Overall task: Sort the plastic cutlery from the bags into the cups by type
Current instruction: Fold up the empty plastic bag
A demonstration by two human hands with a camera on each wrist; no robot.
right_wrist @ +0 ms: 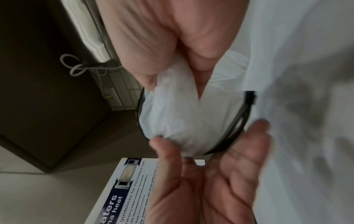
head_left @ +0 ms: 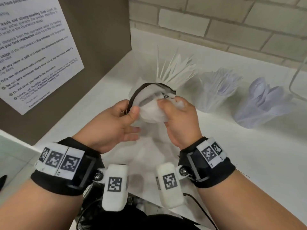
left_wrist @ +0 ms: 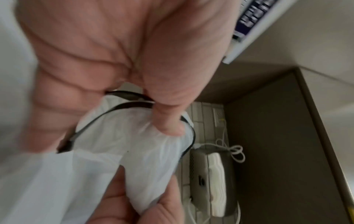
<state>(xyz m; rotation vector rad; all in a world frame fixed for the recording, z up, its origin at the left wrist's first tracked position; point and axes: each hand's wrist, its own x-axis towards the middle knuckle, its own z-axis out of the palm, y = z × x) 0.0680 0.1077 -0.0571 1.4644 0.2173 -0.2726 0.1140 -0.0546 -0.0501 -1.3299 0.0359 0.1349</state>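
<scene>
Both hands hold a crumpled white plastic bag (head_left: 149,114) with a black drawstring rim above the white counter (head_left: 232,163). My left hand (head_left: 132,112) pinches the rim between thumb and fingers. My right hand (head_left: 166,103) grips a bunched part of the bag. The left wrist view shows the thumb (left_wrist: 168,121) pressed on the bag (left_wrist: 134,148). In the right wrist view the bag (right_wrist: 176,115) bulges from my right hand (right_wrist: 172,72). Behind stand three clear cups: knives (head_left: 176,70), forks (head_left: 216,92), spoons (head_left: 262,103). The bag's contents are hidden.
A printed microwave notice (head_left: 33,55) hangs on a brown panel at the left. A pale brick wall (head_left: 216,22) backs the counter. A white cable (head_left: 294,77) loops at the far right. A napkin dispenser (left_wrist: 212,181) stands by the wall.
</scene>
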